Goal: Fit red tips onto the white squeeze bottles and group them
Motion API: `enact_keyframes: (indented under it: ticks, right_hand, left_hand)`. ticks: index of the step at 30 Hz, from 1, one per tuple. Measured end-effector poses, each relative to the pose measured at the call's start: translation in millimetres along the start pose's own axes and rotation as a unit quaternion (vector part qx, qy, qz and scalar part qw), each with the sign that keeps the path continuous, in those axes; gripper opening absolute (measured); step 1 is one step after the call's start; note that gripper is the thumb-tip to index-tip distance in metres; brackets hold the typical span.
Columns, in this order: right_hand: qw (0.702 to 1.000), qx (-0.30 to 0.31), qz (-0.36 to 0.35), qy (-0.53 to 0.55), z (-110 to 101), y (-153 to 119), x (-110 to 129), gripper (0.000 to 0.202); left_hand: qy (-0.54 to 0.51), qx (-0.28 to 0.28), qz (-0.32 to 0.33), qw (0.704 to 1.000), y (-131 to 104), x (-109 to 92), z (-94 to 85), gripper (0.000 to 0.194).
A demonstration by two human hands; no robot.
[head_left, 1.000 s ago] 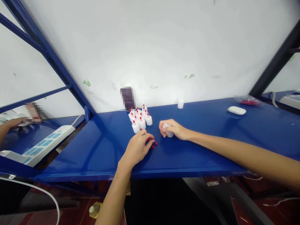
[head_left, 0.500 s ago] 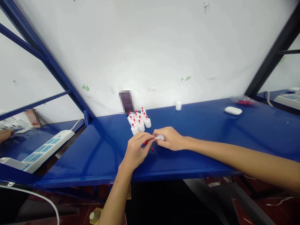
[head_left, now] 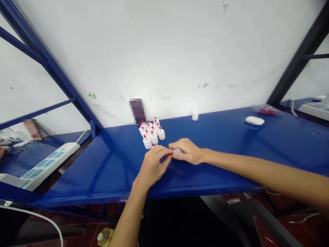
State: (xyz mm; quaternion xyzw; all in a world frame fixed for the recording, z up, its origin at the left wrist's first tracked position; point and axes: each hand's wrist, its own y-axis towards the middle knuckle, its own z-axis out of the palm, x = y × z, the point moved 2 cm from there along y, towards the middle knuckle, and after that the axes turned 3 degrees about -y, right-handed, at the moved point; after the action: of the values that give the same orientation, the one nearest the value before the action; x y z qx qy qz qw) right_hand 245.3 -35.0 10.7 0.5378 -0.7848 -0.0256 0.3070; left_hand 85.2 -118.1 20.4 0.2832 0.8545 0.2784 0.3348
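Note:
My right hand (head_left: 187, 151) is closed around a small white squeeze bottle (head_left: 177, 151), tilted on its side with its nozzle end toward the left. The fingertips of my left hand (head_left: 155, 163) pinch at that nozzle end, on a small red cap that they now mostly hide. Beyond my left hand stands a group of white bottles (head_left: 154, 138) with red caps, upright and close together. One more red tip (head_left: 153, 145) shows just over my left knuckles. Under my left fingers a bit of loose red (head_left: 160, 161) is visible, largely covered.
A lone white bottle (head_left: 195, 115) stands near the wall. Right of it lie a white rounded case (head_left: 254, 120) and a clear bag with red pieces (head_left: 267, 109). A power strip (head_left: 48, 163) lies left of the blue table (head_left: 108, 171). Another person's hand (head_left: 2, 152) shows at far left.
My left fingertips have moved slightly right, onto the bottle's nozzle, covering the red cap seen there before. My right hand keeps its hold. The loose red cap on the table is now hidden.

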Motion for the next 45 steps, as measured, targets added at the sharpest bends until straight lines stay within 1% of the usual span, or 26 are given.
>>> enact_keyframes:
  ticks: [2,4,9,13,15,17,18,21,22,23,24,26,28,31,33,36,39,41,42,43,44,45]
  right_hand:
    - [1.0,-0.006,0.023,0.005,-0.1,0.9,-3.3,0.042]
    - [0.999,-0.009,0.042,0.0,0.3,2.0,-5.4,0.044]
    - [0.999,-0.013,0.028,0.011,3.2,4.4,-6.4,0.044]
    - [0.999,-0.028,0.031,0.031,4.5,5.5,-7.0,0.043]
    - [0.997,-0.036,0.03,0.057,4.3,6.1,-7.7,0.043]
    - [0.992,-0.054,0.033,0.109,3.5,7.1,-9.8,0.042]
    - [0.986,-0.073,0.043,0.145,2.8,7.7,-11.9,0.041]
    - [0.951,-0.141,0.106,0.254,0.5,9.6,-21.1,0.039]
    - [0.939,-0.157,0.126,0.278,0.0,10.2,-23.9,0.038]
    - [0.931,-0.166,0.14,0.292,-0.4,10.7,-26.0,0.037]
    - [0.928,-0.169,0.146,0.3,-0.6,11.2,-27.4,0.036]
    - [0.928,-0.169,0.143,0.301,-1.1,11.7,-28.2,0.036]
    - [0.931,-0.167,0.132,0.296,-1.3,11.4,-27.9,0.036]
    - [0.933,-0.167,0.126,0.292,-1.0,10.6,-27.8,0.036]
    - [0.932,-0.166,0.127,0.295,0.0,10.5,-28.4,0.036]
    - [0.931,-0.165,0.127,0.299,1.7,11.1,-28.5,0.036]
    - [0.936,-0.166,0.129,0.281,-0.8,11.2,-27.5,0.036]
    - [0.957,-0.143,0.131,0.214,-7.7,10.4,-27.1,0.038]
    - [0.972,-0.117,0.129,0.157,-13.0,9.6,-27.2,0.039]
    - [0.986,-0.078,0.121,0.086,-19.3,8.3,-27.3,0.04]
    - [0.993,-0.028,0.112,0.014,-26.2,6.6,-27.6,0.039]
    - [0.993,0.023,0.108,-0.041,-33.7,4.1,-28.2,0.04]
  left_hand:
    - [0.007,-0.004,-0.015,1.0,1.9,-1.1,3.3,0.011]
    - [0.016,0.0,-0.031,0.999,3.3,-0.5,6.1,0.011]
    - [0.029,0.0,-0.019,0.999,2.2,2.6,8.7,0.014]
    - [0.016,0.013,-0.032,0.999,1.6,2.2,9.0,0.015]
    - [0.017,0.01,-0.041,0.999,2.7,0.9,7.0,0.016]
    - [0.027,-0.014,-0.06,0.998,4.0,1.6,1.5,0.017]
    - [0.035,-0.035,-0.075,0.996,4.4,3.4,-2.7,0.017]
    - [0.074,-0.114,-0.135,0.981,3.2,14.7,-18.6,0.023]
    - [0.088,-0.124,-0.158,0.976,2.2,19.8,-23.1,0.025]
    - [0.101,-0.116,-0.181,0.971,1.1,24.8,-26.4,0.026]
    - [0.114,-0.097,-0.2,0.968,0.0,29.4,-28.4,0.026]
    - [0.141,-0.046,-0.219,0.964,-1.8,35.7,-29.5,0.026]
    - [0.166,-0.016,-0.219,0.961,-2.8,37.9,-28.6,0.026]
    - [0.193,-0.001,-0.223,0.956,-3.5,37.5,-26.4,0.03]
    - [0.209,0.019,-0.227,0.951,-4.0,37.1,-24.7,0.034]
    - [0.219,0.049,-0.215,0.951,-4.8,36.0,-22.5,0.042]
    - [0.201,0.036,-0.2,0.958,-4.5,32.3,-21.3,0.045]
    - [0.173,0.015,-0.199,0.964,-3.6,28.4,-19.8,0.043]
    - [0.156,0.009,-0.198,0.968,-2.9,26.0,-18.5,0.04]
    - [0.137,0.007,-0.195,0.971,-2.0,23.4,-16.7,0.037]
    - [0.119,0.008,-0.189,0.975,-1.1,20.7,-14.7,0.033]
    - [0.105,0.009,-0.18,0.978,-0.2,18.0,-12.7,0.03]
